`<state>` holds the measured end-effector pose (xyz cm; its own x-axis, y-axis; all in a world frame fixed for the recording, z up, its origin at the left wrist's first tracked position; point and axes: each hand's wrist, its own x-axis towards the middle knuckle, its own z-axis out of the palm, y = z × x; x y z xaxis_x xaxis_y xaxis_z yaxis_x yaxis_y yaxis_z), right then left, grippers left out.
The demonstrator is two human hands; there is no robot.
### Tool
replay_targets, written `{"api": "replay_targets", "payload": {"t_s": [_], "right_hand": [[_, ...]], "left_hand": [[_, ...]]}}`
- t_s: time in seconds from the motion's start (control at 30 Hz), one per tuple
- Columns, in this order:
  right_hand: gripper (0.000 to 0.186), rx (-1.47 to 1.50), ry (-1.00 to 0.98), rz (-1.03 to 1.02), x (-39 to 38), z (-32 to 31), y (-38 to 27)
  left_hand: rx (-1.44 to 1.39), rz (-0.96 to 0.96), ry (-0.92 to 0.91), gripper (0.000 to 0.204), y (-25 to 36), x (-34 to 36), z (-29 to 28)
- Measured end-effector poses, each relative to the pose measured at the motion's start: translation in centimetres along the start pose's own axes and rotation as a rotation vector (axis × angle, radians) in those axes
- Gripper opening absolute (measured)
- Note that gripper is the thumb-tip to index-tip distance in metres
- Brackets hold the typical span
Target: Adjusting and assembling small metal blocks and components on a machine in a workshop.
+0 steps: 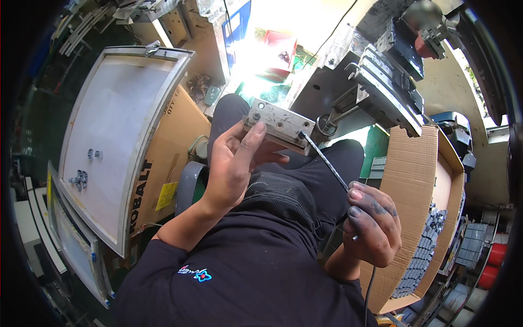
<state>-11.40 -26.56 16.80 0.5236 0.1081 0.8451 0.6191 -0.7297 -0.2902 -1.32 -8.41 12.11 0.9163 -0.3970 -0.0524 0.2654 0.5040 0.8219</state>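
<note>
A rectangular metal block [283,121] with several round holes is tilted above my lap. My left hand [231,163] grips its left end, thumb on the top face and fingers underneath. Near my thumb a dark screw head sits in one hole. My right hand [376,223], fingertips smudged black, is closed on a long thin hex key [329,163]. Its far tip meets a dark screw at the right end of the block; how deep it sits I cannot tell. A short bit of the key pokes out below my fingers.
At left, a white framed panel [117,120] with small metal parts rests on a cardboard box [169,158]. An open carton [406,218] of stacked metal pieces stands at right. Ahead are a machine with a metal vise [387,82] and a red tray [278,54].
</note>
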Motion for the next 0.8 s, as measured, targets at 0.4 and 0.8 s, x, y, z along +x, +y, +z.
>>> {"api": "replay_targets", "payload": {"t_s": [0.4, 0.8], "right_hand": [[0.018, -0.062, -0.041, 0.043, 0.5, 1.1, 0.5], [0.024, -0.033, -0.041, 0.070, -0.9, 3.8, 0.6]], "left_hand": [[0.163, 0.208, 0.017, 0.025, -1.2, 0.4, -0.3], [0.270, 0.327, 0.068, 0.028, -2.2, 1.4, -1.2]]}}
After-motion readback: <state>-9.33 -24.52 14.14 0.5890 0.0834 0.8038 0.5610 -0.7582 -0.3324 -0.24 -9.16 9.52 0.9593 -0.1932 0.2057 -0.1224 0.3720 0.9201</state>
